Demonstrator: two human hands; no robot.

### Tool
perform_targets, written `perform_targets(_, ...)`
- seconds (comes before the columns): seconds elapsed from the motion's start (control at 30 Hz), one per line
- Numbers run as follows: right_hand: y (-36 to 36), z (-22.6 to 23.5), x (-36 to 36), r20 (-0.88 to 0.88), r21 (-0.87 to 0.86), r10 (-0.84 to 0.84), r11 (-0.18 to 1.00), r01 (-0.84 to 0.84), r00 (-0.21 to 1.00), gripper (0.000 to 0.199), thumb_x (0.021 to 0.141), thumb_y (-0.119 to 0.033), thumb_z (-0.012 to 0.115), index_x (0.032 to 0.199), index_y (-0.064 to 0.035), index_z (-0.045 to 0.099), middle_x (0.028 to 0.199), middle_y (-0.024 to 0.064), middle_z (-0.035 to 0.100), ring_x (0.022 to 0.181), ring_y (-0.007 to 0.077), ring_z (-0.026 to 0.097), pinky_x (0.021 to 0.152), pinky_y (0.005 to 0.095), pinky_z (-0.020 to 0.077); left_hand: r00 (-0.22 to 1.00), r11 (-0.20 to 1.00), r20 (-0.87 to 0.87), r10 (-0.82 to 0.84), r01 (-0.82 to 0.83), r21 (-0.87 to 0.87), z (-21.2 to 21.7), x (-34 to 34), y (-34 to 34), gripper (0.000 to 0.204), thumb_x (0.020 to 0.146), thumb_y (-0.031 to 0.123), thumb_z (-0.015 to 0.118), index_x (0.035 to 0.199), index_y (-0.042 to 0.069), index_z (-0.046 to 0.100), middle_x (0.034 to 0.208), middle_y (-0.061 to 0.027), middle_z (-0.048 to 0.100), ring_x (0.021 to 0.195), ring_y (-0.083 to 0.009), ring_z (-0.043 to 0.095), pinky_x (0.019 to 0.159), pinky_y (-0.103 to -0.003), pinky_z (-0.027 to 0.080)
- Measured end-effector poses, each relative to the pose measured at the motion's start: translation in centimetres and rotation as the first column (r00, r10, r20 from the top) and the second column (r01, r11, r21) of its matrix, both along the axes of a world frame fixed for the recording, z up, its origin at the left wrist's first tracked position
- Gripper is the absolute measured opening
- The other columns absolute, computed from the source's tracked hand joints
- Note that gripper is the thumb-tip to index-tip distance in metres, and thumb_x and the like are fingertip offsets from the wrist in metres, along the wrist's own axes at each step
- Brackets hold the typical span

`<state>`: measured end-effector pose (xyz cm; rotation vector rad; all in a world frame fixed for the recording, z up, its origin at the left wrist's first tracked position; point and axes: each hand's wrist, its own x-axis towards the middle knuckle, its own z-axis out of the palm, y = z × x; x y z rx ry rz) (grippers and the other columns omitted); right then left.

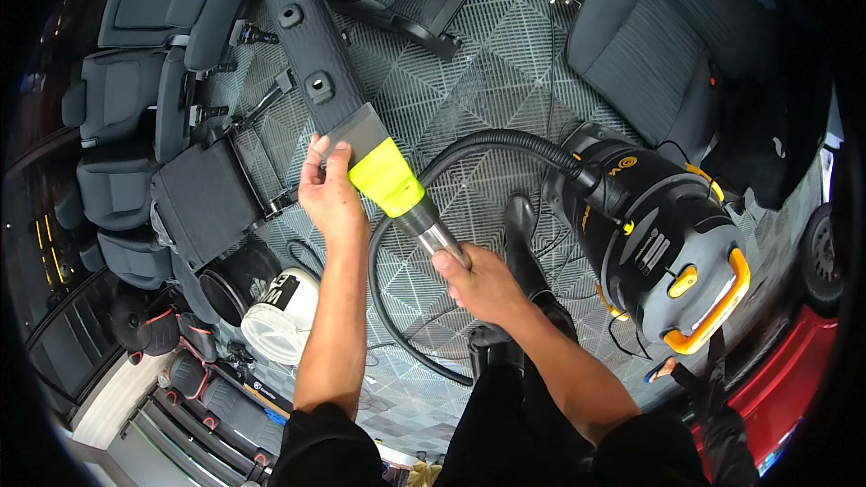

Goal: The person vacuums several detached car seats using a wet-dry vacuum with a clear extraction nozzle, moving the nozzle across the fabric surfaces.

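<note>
at the far left, a row of dark car seats [122, 185] curves down the frame, its outer edge fading into the black rim. lower left, a white bucket [271, 325] is partly covered by the left forearm on its right side. left of the middle, the left hand [334, 200] is raised, thumb and fingers at the left edge of the nozzle; some fingers are hidden, and i cannot tell if they pinch it or only touch it. a long dark padded piece [307, 45] runs from the upper edge, which cuts it off, down to behind the nozzle's see-through mouth. the nozzle [388, 178], bright yellow-green, is near the centre of the frame. the right hand [483, 284] is closed around its metal neck, covering the lower end, so how it joins the hose [487, 137] is out of sight. the hose loops behind the nozzle and is lost by the dark boots [520, 225]. right of centre is the black and grey vacuum [649, 216]. upper right, another seat [640, 36] sinks into shadow. lower right, another person's hand [666, 368] shows beside a dark sleeve, near a red car [776, 370] cut by the rim.
</note>
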<state>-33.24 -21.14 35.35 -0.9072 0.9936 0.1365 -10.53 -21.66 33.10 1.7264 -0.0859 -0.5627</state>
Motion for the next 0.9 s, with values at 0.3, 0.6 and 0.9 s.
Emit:
perform_targets(0.3,-0.2,1.4,1.4,0.022,0.003,0.038,0.999,-0.038,0.999,0.072,0.094,-0.071,0.054,0.098,0.0005,0.062,0.07,0.0054,0.059,0.064,0.015,0.059,0.06,0.0322,0.0491,0.953,0.906,0.095,-0.289,0.24,0.349,0.9,5.1,0.8,0.042,0.1,0.034,0.063,0.103,-0.008,0.07,0.15,-0.0263,0.049,0.141,-0.0299,0.046,0.117,-0.037,0.031)
perform_targets(0.6,1.4,1.9,1.7,0.009,0.053,-0.015,0.999,0.015,1.0,0.071,0.096,-0.071,0.051,0.089,-0.0017,0.061,0.064,0.005,0.059,0.059,0.0168,0.06,0.057,0.0341,0.0491,0.977,0.97,0.06,-0.206,0.195,0.146,1.3,3.0,0.7,0.049,0.108,0.035,0.049,0.117,-0.01,0.066,0.149,-0.0226,0.052,0.136,-0.0286,0.05,0.116,-0.037,0.034)
perform_targets(0.9,3.2,3.2,1.0,0.02,0.115,-0.095,0.989,0.092,0.995,0.062,0.097,-0.063,0.058,0.093,-0.0016,0.06,0.065,0.0015,0.056,0.057,0.0103,0.055,0.053,0.0282,0.0467,0.983,0.976,0.062,-0.173,0.162,0.147,0.6,1.9,2.8,0.045,0.108,0.031,0.048,0.113,-0.009,0.067,0.15,-0.0237,0.05,0.139,-0.0294,0.047,0.116,-0.037,0.034)
